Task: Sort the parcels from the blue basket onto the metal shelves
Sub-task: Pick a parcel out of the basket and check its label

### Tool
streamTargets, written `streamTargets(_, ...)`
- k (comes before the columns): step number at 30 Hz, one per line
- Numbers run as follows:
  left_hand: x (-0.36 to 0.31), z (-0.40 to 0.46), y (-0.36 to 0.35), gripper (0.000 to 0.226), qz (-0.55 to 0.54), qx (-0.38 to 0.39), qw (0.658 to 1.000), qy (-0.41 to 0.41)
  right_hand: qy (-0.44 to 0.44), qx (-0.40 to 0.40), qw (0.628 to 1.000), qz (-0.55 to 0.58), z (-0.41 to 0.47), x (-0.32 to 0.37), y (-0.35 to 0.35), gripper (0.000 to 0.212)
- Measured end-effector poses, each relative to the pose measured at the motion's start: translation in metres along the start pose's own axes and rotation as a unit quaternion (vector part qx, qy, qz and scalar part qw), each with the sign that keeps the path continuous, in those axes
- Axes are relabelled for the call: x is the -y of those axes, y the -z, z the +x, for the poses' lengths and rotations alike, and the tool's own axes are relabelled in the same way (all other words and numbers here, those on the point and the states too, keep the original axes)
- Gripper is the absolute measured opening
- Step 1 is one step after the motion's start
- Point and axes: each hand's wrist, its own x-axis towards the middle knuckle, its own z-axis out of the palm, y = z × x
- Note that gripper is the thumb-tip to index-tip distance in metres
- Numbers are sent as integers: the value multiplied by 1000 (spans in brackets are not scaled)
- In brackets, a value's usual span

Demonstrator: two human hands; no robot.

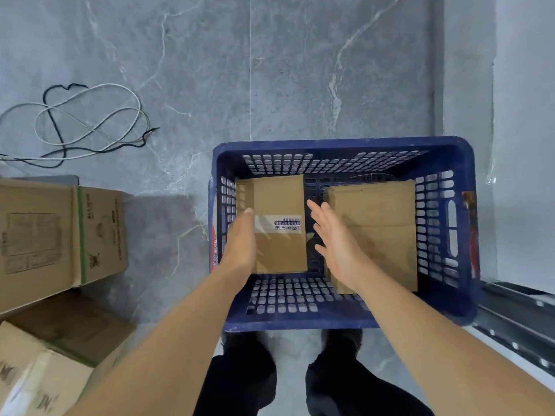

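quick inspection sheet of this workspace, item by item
surface: grey marbled floor tiles, bare beyond the items below
job's things: blue basket on the floor holds two cardboard parcels, a taped parcel at left and a plain parcel at right
clutter: large cartons stacked at far left
grippers: left hand against the taped parcel's left side; right hand open between the parcels
cables: loose cables, white and black, coiled on the floor
surroundings: metal rail at lower right; wall at right

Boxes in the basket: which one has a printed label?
The left box, between the two hands, has a white printed strip. The larger right box looks plain brown.
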Motion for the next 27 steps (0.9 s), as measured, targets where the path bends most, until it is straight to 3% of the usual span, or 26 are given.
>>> streamTargets(13,24,45,-13,78,56,-62,996,32,-93,-3,996,-2,54,-29,-3,68)
streamTargets(17,25,37,-21,86,22,-70,997,20,-95,-22,994,-44,53,-30,-7,46)
streamTargets(20,21,12,-18,89,-26,-85,996,13,-83,-40,993,-67,27,-14,0,65)
streamTargets(21,19,2,-16,83,-59,-92,994,18,-83,-39,994,-66,14,-7,4,62)
streamTargets(23,9,-23,-10,51,-121,-95,988,24,-66,-36,995,-59,-17,8,10,33)
streamTargets(24,3,-35,-7,48,-132,-85,987,16,-50,-43,996,-54,-34,16,13,26)
streamTargets(27,-5,-64,1,71,-108,-60,992,-8,-13,-60,998,-24,-83,33,23,35)
